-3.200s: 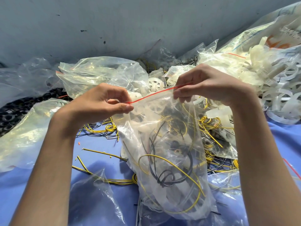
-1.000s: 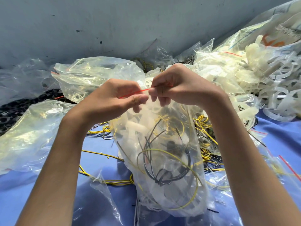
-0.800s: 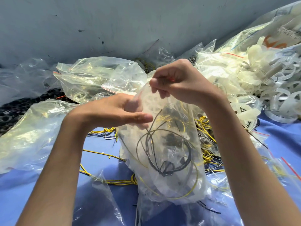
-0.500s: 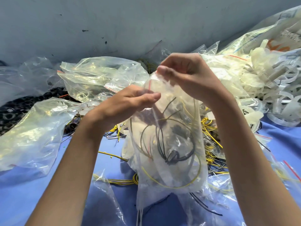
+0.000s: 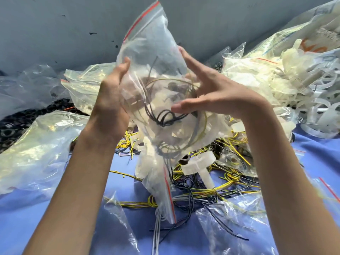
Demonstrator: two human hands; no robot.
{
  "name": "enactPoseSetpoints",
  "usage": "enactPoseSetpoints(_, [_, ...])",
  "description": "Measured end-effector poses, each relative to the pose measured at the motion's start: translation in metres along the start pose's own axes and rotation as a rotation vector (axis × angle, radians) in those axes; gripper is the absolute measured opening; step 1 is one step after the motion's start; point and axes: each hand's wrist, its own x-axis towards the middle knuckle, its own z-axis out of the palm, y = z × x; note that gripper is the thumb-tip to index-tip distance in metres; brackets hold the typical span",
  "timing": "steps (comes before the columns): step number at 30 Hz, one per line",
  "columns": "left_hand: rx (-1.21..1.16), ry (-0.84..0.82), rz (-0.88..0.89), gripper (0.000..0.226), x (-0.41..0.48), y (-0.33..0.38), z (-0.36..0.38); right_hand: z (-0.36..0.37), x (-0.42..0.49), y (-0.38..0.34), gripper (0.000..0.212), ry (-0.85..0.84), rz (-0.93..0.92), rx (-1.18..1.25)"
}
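Observation:
A clear zip bag [image 5: 156, 57] with a red seal strip [image 5: 141, 21] at its top is lifted in front of the grey wall. It contains black and yellow wires and white plastic parts. My left hand [image 5: 110, 100] lies against its left side with the fingers pointing up. My right hand [image 5: 220, 96] presses its right side, fingers spread and straight, thumb across the front. The bag is carried between the two hands.
Yellow and black wires [image 5: 211, 190] and a white plastic part [image 5: 200, 162] lie on the blue table [image 5: 36, 218], beside an empty zip bag [image 5: 165, 196]. Filled clear bags [image 5: 36, 140] are heaped at left, white plastic rings [image 5: 303, 85] at right, black rings [image 5: 11, 126] far left.
The hands slid together along the red seal, then let go of it. They shifted to the bag's sides and lifted it, so the seal now stands high against the wall.

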Motion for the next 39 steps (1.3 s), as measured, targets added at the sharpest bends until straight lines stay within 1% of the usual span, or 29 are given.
enactPoseSetpoints(2, [-0.121, -0.171, 0.071, 0.054, -0.001, 0.001, 0.003, -0.003, 0.0, -0.002, 0.11, 0.118, -0.047, 0.014])
enactPoseSetpoints(3, [-0.143, -0.258, 0.082, 0.057, -0.002, 0.002, 0.005, -0.004, 0.0, -0.002, 0.111, 0.191, -0.062, -0.02])
enactPoseSetpoints(4, [-0.113, -0.31, 0.075, 0.059, -0.004, 0.002, 0.007, -0.005, 0.002, -0.002, 0.112, 0.267, -0.071, -0.058])
enactPoseSetpoints(6, [0.099, -0.305, 0.032, 0.06, -0.006, 0.0, 0.008, -0.004, 0.007, -0.002, 0.111, 0.429, -0.066, -0.065])
enactPoseSetpoints(8, [0.308, -0.269, -0.034, 0.068, -0.006, -0.004, 0.009, -0.001, 0.012, -0.002, 0.1, 0.617, -0.026, -0.026])
enactPoseSetpoints(9, [0.359, -0.262, -0.064, 0.061, -0.006, -0.006, 0.01, 0.0, 0.014, -0.001, 0.091, 0.697, -0.004, -0.015])
enactPoseSetpoints(10, [0.38, -0.269, -0.073, 0.045, -0.006, -0.007, 0.01, 0.002, 0.014, 0.0, 0.081, 0.743, 0.017, -0.016])
enactPoseSetpoints(11, [0.389, -0.283, -0.055, 0.026, -0.008, -0.007, 0.011, 0.003, 0.016, 0.0, 0.072, 0.751, 0.039, -0.022])
enactPoseSetpoints(12, [0.394, -0.283, -0.023, 0.015, -0.01, -0.006, 0.013, 0.004, 0.016, 0.0, 0.067, 0.729, 0.057, -0.015])
enactPoseSetpoints(13, [0.388, -0.26, 0.013, 0.013, -0.011, -0.006, 0.015, 0.005, 0.016, -0.001, 0.066, 0.678, 0.067, 0.017])
enactPoseSetpoints(15, [0.35, -0.141, 0.085, 0.012, -0.011, -0.005, 0.016, 0.006, 0.014, -0.003, 0.081, 0.5, 0.05, 0.058])
enactPoseSetpoints(16, [0.334, -0.069, 0.111, 0.014, -0.01, -0.003, 0.016, 0.006, 0.012, -0.005, 0.09, 0.395, 0.035, 0.022])
enactPoseSetpoints(18, [0.289, 0.058, 0.112, 0.01, -0.009, -0.001, 0.015, 0.007, 0.007, -0.01, 0.103, 0.198, 0.035, -0.12])
enactPoseSetpoints(19, [0.264, 0.109, 0.088, 0.008, -0.008, -0.001, 0.013, 0.009, 0.005, -0.012, 0.105, 0.133, 0.041, -0.199])
enactPoseSetpoints(20, [0.249, 0.146, 0.059, 0.01, -0.007, -0.001, 0.011, 0.01, 0.004, -0.014, 0.103, 0.107, 0.043, -0.271])
enactPoseSetpoints(23, [0.234, 0.173, -0.018, 0.023, -0.005, -0.004, 0.008, 0.012, 0.005, -0.017, 0.084, 0.177, 0.009, -0.395])
enactPoseSetpoints(25, [0.208, 0.176, -0.043, 0.047, -0.006, -0.004, 0.011, 0.012, 0.004, -0.018, 0.07, 0.25, -0.028, -0.378])
enactPoseSetpoints(26, [0.199, 0.167, -0.039, 0.054, -0.007, -0.003, 0.013, 0.01, 0.004, -0.018, 0.064, 0.291, -0.05, -0.351])
enactPoseSetpoints(28, [0.19, 0.117, 0.005, 0.05, -0.007, -0.001, 0.017, 0.006, 0.002, -0.017, 0.059, 0.394, -0.109, -0.298])
enactPoseSetpoints(29, [0.196, 0.1, 0.017, 0.052, -0.007, 0.001, 0.02, 0.004, 0.002, -0.015, 0.059, 0.46, -0.144, -0.298])
enactPoseSetpoints(30, [0.212, 0.104, 0.022, 0.061, -0.008, 0.002, 0.023, 0.001, 0.002, -0.013, 0.06, 0.546, -0.175, -0.329])
enactPoseSetpoints(32, [0.253, 0.138, 0.04, 0.077, -0.01, 0.004, 0.025, -0.003, 0.005, -0.008, 0.062, 0.76, -0.205, -0.434])
enactPoseSetpoints(33, [0.267, 0.142, 0.057, 0.078, -0.011, 0.005, 0.026, -0.007, 0.006, -0.004, 0.064, 0.86, -0.199, -0.463])
enactPoseSetpoints(34, [0.274, 0.142, 0.066, 0.076, -0.011, 0.006, 0.027, -0.011, 0.006, 0.002, 0.065, 0.94, -0.164, -0.464])
enactPoseSetpoints(35, [0.274, 0.14, 0.066, 0.073, -0.012, 0.007, 0.027, -0.017, 0.005, 0.009, 0.064, 0.984, -0.074, -0.454])
enactPoseSetpoints(36, [0.276, 0.139, 0.065, 0.068, -0.012, 0.008, 0.027, -0.023, 0.003, 0.017, 0.063, 0.97, 0.084, -0.475])
enactPoseSetpoints(37, [0.28, 0.136, 0.063, 0.06, -0.012, 0.008, 0.028, -0.029, -0.002, 0.028, 0.059, 0.886, 0.31, -0.543])
enactPoseSetpoints(38, [0.285, 0.132, 0.061, 0.051, -0.012, 0.007, 0.029, -0.033, -0.008, 0.039, 0.053, 0.755, 0.547, -0.606])
enactPoseSetpoints(39, [0.292, 0.128, 0.056, 0.043, -0.012, 0.006, 0.029, -0.034, -0.014, 0.047, 0.049, 0.625, 0.717, -0.622])
